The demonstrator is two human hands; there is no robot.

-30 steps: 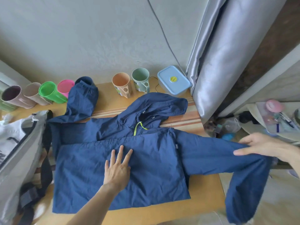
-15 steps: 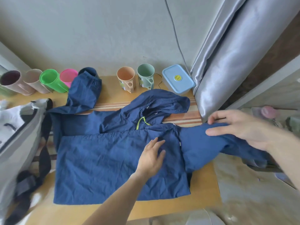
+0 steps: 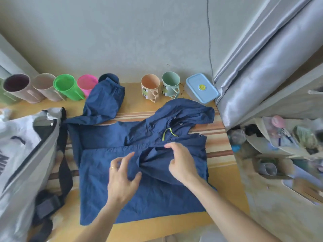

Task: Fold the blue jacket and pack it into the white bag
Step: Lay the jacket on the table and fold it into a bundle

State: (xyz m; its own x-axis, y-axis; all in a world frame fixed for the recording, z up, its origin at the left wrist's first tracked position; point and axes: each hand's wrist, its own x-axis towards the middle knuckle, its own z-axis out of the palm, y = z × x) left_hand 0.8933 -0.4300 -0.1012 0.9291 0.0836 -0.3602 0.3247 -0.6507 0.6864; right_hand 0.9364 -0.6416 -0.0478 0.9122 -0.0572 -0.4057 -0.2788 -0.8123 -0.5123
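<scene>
Both left hand, right hand grip blue jacket beside white bag.

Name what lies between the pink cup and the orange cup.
The jacket sleeve lies there, with a dark cup behind it; the head view shows this.

Both forearms are bare; the left hand wears a thin gold ring.

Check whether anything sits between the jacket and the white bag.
Nothing visible does. The left hand and right hand hold the jacket, and the white bag lies right beside it; only the bag's own dark strap lies in the gap.
</scene>
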